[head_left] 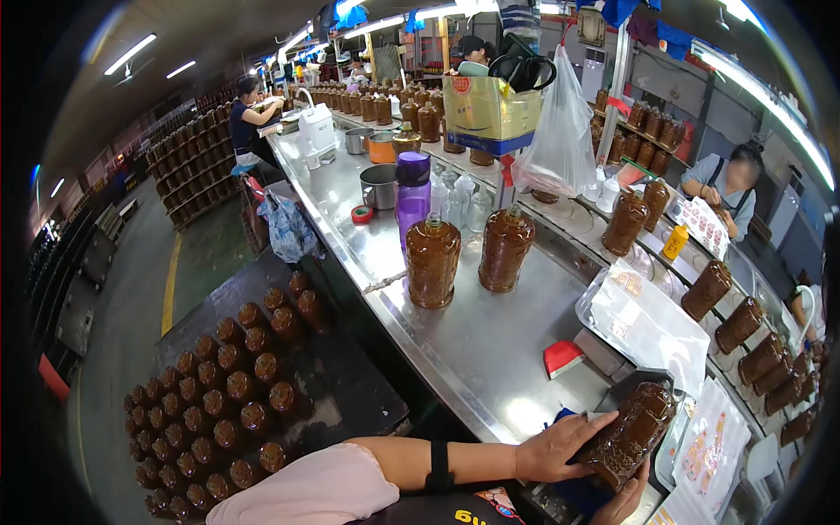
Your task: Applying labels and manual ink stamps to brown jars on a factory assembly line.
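Left grip (560,448) and right grip (626,502) are closed around a textured brown bottle (637,435), tilted between them. Just ahead of the left grip, a red-and-white object (563,358) lies on the metal desk (472,354); farther ahead stand two upright bottles (433,262). Clear plastic bags (713,433) lie to the grips' right.

Held brown bottle (636,430): one. Person's hands (562,448): two. Upright brown bottles (432,264) on near steel bench (464,354): two. Low-platform bottles (238,385): dozens, too packed to tally. Purple flask (413,199): one. Red tape roll (361,219): one. Metal mugs (378,191): two. White jug (316,131): one. Yellow bottle (675,242): one. Cardboard box (490,112): one.
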### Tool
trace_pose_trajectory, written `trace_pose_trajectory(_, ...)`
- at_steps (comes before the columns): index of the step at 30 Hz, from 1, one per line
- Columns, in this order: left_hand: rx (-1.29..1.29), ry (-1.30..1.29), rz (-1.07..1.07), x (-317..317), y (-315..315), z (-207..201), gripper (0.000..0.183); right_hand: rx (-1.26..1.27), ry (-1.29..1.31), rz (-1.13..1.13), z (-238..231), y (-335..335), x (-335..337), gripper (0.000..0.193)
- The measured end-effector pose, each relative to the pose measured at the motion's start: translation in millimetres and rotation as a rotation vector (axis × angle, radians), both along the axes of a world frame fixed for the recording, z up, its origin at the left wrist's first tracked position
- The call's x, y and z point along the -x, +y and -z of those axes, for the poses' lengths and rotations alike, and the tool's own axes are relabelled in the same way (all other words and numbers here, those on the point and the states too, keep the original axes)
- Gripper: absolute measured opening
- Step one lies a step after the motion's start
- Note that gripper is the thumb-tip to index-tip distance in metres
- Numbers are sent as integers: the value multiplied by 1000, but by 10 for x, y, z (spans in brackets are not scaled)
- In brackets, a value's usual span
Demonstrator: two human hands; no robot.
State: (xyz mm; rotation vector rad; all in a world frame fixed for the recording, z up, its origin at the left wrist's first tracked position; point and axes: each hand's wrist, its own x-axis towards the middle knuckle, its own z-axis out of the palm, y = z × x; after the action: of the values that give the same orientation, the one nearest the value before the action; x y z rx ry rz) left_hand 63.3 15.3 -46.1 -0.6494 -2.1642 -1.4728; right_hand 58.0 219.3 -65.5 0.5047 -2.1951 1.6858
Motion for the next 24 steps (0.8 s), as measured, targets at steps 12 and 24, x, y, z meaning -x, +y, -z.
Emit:
trace_pose_trajectory(12,26,-38,17,5,-8,19,87,18,-39,-12,-78,-32,-19,65)
trace_pose_trajectory(24,4,-10,22,17,-5,24,89,-11,-28,3,4,17,14,64)
